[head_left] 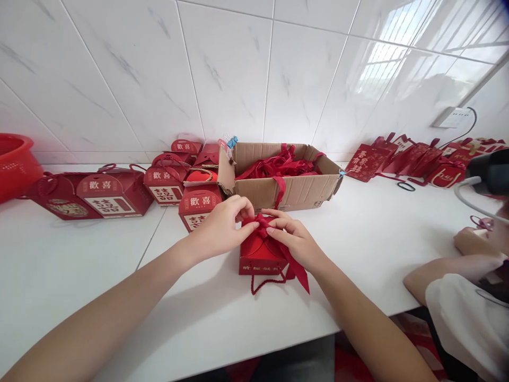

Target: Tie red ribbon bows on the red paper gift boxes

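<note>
A small red gift box (262, 263) with a cord handle stands on the white table right in front of me. A red ribbon bow (262, 229) sits on its top, and one ribbon tail hangs down over the box's right side. My left hand (226, 225) pinches the bow from the left, thumb and fingers closed on the ribbon. From the right, my right hand (294, 236) grips the ribbon between thumb and fingertips. The box's top flaps are partly hidden by the bow and hands.
Behind the gift box stands a cardboard box (286, 192) of loose red ribbons. Several red gift boxes (115, 193) line the left. Red paper bags (366, 162) lean at the back right. A red plastic basket (16, 164) stands far left; another person's arm (449, 270) rests at right.
</note>
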`<state>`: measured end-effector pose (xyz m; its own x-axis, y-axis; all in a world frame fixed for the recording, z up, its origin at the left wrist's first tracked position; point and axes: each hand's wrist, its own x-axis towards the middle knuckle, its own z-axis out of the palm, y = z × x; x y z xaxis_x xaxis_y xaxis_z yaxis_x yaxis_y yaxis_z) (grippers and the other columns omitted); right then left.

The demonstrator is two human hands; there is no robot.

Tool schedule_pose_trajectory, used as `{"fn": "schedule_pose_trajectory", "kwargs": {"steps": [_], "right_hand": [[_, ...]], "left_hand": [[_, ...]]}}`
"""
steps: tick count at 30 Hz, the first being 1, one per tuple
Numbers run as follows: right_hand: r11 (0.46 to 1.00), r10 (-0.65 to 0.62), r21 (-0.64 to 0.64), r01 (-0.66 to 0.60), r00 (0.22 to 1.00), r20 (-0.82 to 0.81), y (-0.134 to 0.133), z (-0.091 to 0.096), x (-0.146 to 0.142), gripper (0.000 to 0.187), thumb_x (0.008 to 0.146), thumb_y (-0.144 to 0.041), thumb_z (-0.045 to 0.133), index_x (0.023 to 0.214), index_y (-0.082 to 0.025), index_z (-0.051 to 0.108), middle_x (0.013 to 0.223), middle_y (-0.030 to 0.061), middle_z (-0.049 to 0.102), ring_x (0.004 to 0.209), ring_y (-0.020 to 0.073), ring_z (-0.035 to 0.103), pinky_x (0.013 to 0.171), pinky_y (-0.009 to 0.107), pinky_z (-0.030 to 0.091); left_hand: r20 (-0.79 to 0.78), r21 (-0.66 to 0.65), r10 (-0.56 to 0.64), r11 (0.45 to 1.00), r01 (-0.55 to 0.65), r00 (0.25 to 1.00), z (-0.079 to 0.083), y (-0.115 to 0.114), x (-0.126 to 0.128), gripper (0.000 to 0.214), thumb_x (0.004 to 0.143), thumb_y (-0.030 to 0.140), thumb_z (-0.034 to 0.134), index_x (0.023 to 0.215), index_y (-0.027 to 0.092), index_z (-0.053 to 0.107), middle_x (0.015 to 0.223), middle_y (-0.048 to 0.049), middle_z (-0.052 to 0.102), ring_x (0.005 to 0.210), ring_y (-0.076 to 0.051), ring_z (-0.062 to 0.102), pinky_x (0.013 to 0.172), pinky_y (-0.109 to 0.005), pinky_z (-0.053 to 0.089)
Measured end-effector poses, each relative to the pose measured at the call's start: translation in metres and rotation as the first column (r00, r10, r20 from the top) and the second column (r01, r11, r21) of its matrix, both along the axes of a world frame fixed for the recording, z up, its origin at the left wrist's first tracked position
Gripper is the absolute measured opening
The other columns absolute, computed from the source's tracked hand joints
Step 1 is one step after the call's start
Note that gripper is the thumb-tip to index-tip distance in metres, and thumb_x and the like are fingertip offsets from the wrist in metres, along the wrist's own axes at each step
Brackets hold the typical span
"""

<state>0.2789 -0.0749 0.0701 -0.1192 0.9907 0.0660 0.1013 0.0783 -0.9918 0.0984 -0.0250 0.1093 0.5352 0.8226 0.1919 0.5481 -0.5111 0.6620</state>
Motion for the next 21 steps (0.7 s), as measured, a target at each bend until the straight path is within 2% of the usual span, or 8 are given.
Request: {"fn": "schedule_pose_trajectory", "kwargs": {"steps": [4, 8, 12, 16, 18, 21], "right_hand": [[1.0, -0.017, 0.01, 0.017, 0.999, 0.046, -0.001, 0.002, -0.001, 0.017, 0.084, -0.031, 0.057, 0.077, -0.022, 0.07, 0.129, 0.0047, 0.053, 0.125, 0.0212, 0.046, 0.107, 0.04, 0.033], [0.999, -0.039, 0.038, 0.034, 0.992, 0.123, -0.001, -0.001, -0.003, 0.019, 0.085, -0.032, 0.056, 0.078, -0.021, 0.069, 0.13, 0.0052, 0.053, 0.125, 0.0209, 0.046, 0.106, 0.04, 0.033], [0.996, -0.054, 0.078, 0.039, 0.98, 0.194, -0.002, -0.002, -0.003, 0.018, 0.086, -0.032, 0.055, 0.083, -0.021, 0.069, 0.128, 0.0056, 0.053, 0.123, 0.0204, 0.047, 0.106, 0.038, 0.034], [0.99, -0.024, 0.138, -0.018, 0.955, 0.297, -0.005, 0.005, 0.003, 0.019, 0.085, -0.038, 0.058, 0.089, -0.023, 0.068, 0.125, 0.0036, 0.057, 0.121, 0.0202, 0.048, 0.104, 0.037, 0.036], [0.984, -0.018, 0.174, -0.042, 0.943, 0.332, -0.007, 0.01, 0.007, 0.023, 0.087, -0.043, 0.055, 0.097, -0.024, 0.065, 0.117, 0.0029, 0.061, 0.111, 0.0188, 0.054, 0.097, 0.035, 0.041], [0.979, -0.082, 0.204, 0.009, 0.933, 0.352, -0.007, 0.013, 0.011, 0.028, 0.093, -0.046, 0.043, 0.102, -0.024, 0.059, 0.099, 0.0021, 0.066, 0.089, 0.016, 0.06, 0.078, 0.031, 0.047]], "left_hand": [[-0.111, -0.096, -0.094, 0.992, 0.083, 0.989, 0.008, -0.008, -0.001, 0.023, 0.079, 0.043, 0.063, 0.081, 0.02, 0.058, 0.085, -0.0004, 0.059, 0.074, -0.015, 0.054, 0.064, -0.028, 0.046], [-0.14, -0.025, -0.092, 0.996, 0.09, 0.986, 0.002, -0.009, 0.003, 0.02, 0.079, 0.039, 0.061, 0.08, 0.019, 0.059, 0.085, -0.0015, 0.058, 0.074, -0.015, 0.054, 0.065, -0.028, 0.045], [-0.156, -0.008, -0.113, 0.994, 0.113, 0.981, -0.001, -0.006, 0.002, 0.018, 0.082, 0.037, 0.057, 0.08, 0.02, 0.059, 0.085, -0.001, 0.059, 0.076, -0.016, 0.055, 0.067, -0.028, 0.045], [-0.179, -0.005, -0.144, 0.989, 0.145, 0.973, 0.002, -0.003, -0.002, 0.017, 0.084, 0.036, 0.052, 0.081, 0.021, 0.059, 0.087, -0.0012, 0.059, 0.078, -0.017, 0.055, 0.069, -0.028, 0.045], [-0.177, 0.005, -0.16, 0.987, 0.163, 0.971, 0.002, -0.003, -0.002, 0.016, 0.084, 0.034, 0.05, 0.08, 0.02, 0.057, 0.085, -0.0018, 0.059, 0.077, -0.017, 0.055, 0.067, -0.028, 0.045], [-0.179, 0.02, -0.186, 0.981, 0.192, 0.966, 0.001, -0.003, 0.0, 0.013, 0.083, 0.028, 0.046, 0.077, 0.02, 0.054, 0.081, -0.0017, 0.057, 0.074, -0.017, 0.054, 0.066, -0.028, 0.044]]}}
